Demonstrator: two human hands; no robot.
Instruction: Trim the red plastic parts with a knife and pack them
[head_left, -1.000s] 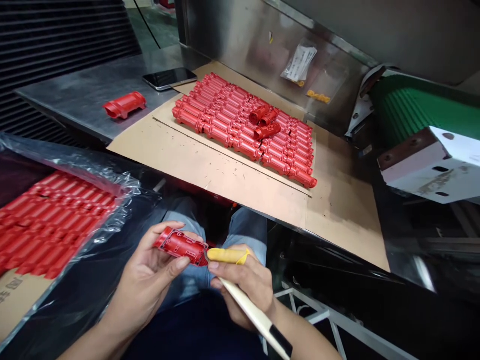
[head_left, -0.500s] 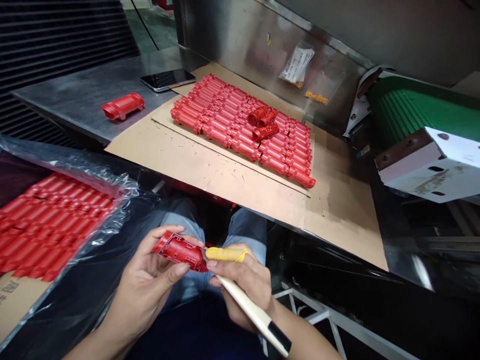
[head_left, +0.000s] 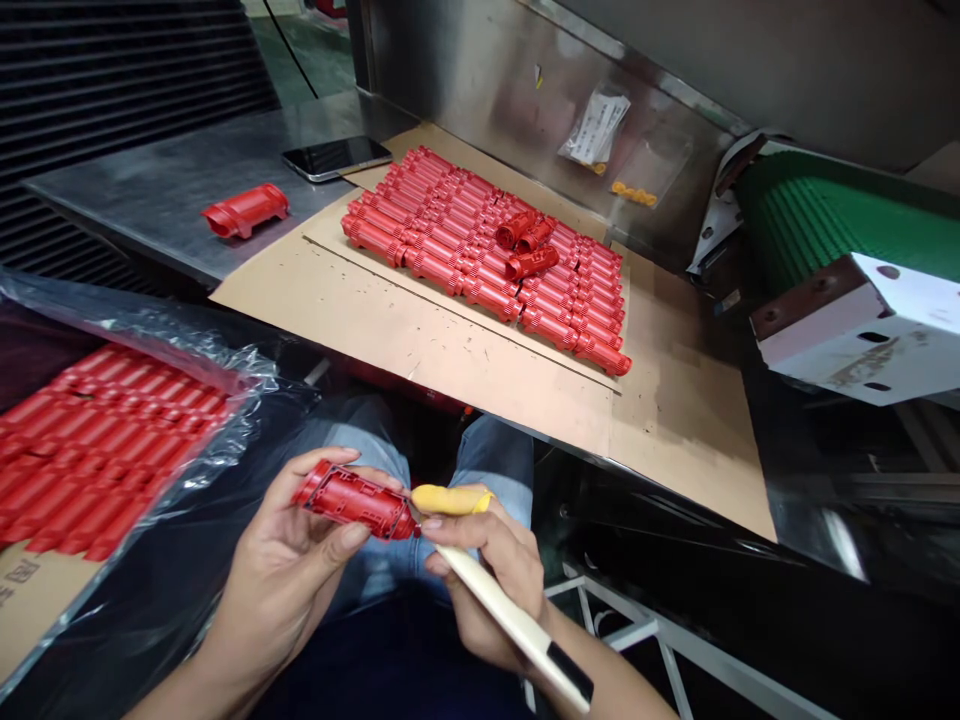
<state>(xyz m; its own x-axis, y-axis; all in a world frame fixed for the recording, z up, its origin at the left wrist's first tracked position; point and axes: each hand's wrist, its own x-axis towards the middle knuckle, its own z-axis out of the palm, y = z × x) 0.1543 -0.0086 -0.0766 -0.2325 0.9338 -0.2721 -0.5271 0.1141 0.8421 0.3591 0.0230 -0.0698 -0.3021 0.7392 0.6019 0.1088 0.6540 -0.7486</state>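
My left grip point(head_left: 281, 570) turned the clamped red ribbed plastic housing point(head_left: 352, 505), while my right grip point(head_left: 491, 580) stayed closed on a long cream tool handle point(head_left: 517, 635).

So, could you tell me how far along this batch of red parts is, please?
Rows of red plastic parts on the cardboard look done. In hand: the left hand holds one part while the right hand grips a cream-handled tool beside it. Remaining, perhaps: the red parts in the plastic bag, though I cannot tell.
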